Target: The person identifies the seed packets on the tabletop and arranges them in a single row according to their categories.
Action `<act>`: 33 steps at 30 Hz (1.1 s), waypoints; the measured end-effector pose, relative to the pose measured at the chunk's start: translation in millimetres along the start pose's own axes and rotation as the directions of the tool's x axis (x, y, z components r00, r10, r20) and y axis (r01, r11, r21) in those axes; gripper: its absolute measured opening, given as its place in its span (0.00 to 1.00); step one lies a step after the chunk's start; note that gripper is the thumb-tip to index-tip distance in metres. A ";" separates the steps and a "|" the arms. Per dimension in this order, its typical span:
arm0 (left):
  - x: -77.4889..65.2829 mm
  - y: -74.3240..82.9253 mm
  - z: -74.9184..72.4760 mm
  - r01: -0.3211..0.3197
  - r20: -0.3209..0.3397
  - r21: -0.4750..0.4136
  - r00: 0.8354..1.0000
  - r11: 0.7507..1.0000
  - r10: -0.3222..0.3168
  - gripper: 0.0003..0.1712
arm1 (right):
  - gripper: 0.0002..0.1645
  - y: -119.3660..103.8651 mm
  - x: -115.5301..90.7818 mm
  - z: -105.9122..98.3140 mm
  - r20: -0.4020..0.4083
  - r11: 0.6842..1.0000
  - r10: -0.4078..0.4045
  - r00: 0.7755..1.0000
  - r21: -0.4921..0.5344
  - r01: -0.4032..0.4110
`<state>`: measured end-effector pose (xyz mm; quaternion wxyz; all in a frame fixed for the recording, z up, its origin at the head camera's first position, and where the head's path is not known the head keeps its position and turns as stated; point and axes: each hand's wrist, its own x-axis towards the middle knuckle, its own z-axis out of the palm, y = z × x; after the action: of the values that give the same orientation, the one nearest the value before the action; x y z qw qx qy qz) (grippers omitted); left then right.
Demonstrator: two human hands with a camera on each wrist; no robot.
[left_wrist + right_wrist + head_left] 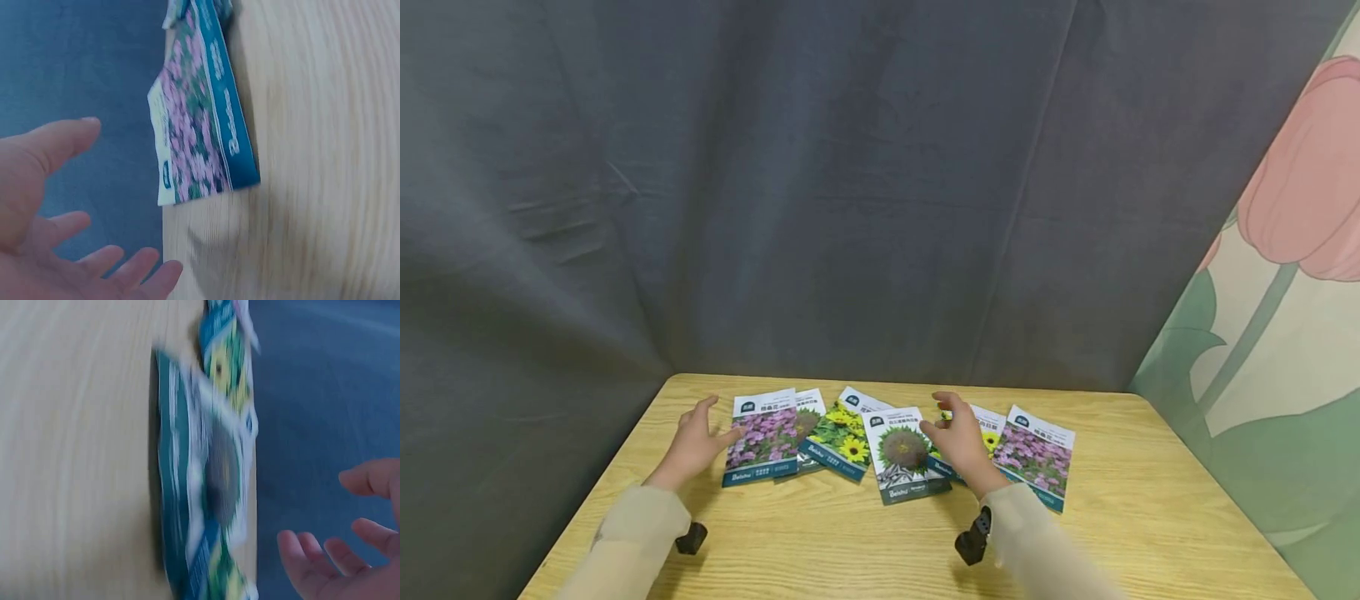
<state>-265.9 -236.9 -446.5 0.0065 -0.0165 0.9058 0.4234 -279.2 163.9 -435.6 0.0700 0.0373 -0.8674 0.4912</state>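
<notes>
Hands poised over seed packets, nothing held. Your left hand (691, 448) hung at the left end of the row, its thumb and fingers spread apart with no packet between them. It was nearest the left purple-flower packet (763, 442), which lay flat on the wooden table (820, 537) and partly covered a brown-headed packet (809, 418). A yellow-flower packet (848, 437) lay just to the right of these. Your right hand (958, 437), also spread and ungripping, hung above the right half of the row, between the central sunflower packet (901, 457) and the right purple-flower packet (1037, 458); it hid part of another yellow packet (991, 427). Both wrist views, though blurred, showed your fingers apart from the packets.

The step in hand appeared to be a reach, or a pause above the row, with no packet lifted. A pick-up from this pose would have called for lowering your fingertips to one packet's free edge and pinching it alone, since overlapping neighbours could have slid along with it.
</notes>
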 end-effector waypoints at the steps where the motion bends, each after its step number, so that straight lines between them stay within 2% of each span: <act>1: -1.3 -0.3 0.5 0.004 0.002 -0.013 1.000 1.000 -0.004 0.50 | 0.32 -3.7 -2.9 7.0 0.008 0.999 0.004 1.000 0.051 -0.005; 4: -4.8 -0.3 2.1 0.016 0.018 -0.058 1.000 0.998 -0.015 0.47 | 0.30 -13.4 -10.1 26.7 0.058 0.977 0.036 0.998 0.209 -0.048; 7: -8.3 0.8 4.7 0.028 0.041 -0.102 0.999 0.994 -0.024 0.44 | 0.29 -21.3 -14.4 45.3 0.112 0.942 0.047 0.993 0.326 -0.081; 12: -22.1 3.3 15.6 0.048 0.024 -0.142 0.999 0.989 -0.045 0.41 | 0.26 -29.9 -20.1 75.7 0.193 0.893 0.023 0.981 0.437 -0.107; 18: -34.2 4.1 28.0 0.093 0.008 -0.217 0.996 0.972 -0.094 0.42 | 0.24 -43.6 -27.0 105.6 0.236 0.844 0.035 0.971 0.514 -0.155; 24: -36.0 -8.3 20.7 0.148 0.017 -0.229 0.989 0.962 -0.148 0.44 | 0.28 -55.4 -32.0 129.0 0.337 0.788 0.053 0.940 0.564 -0.247; 28: -37.5 -11.7 16.9 0.155 0.026 -0.233 0.988 0.960 -0.153 0.44 | 0.28 -59.5 -32.6 140.5 0.378 0.769 0.068 0.923 0.569 -0.290; 33: -35.4 -10.3 21.0 0.158 0.061 -0.291 0.987 0.944 -0.147 0.44 | 0.28 -60.2 -32.3 148.6 0.374 0.773 0.091 0.923 0.558 -0.302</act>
<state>-230.1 -226.5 -467.0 0.0541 -0.0792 0.8281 0.5522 -251.8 5.4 -465.2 -0.1422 0.0461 -0.6624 0.7340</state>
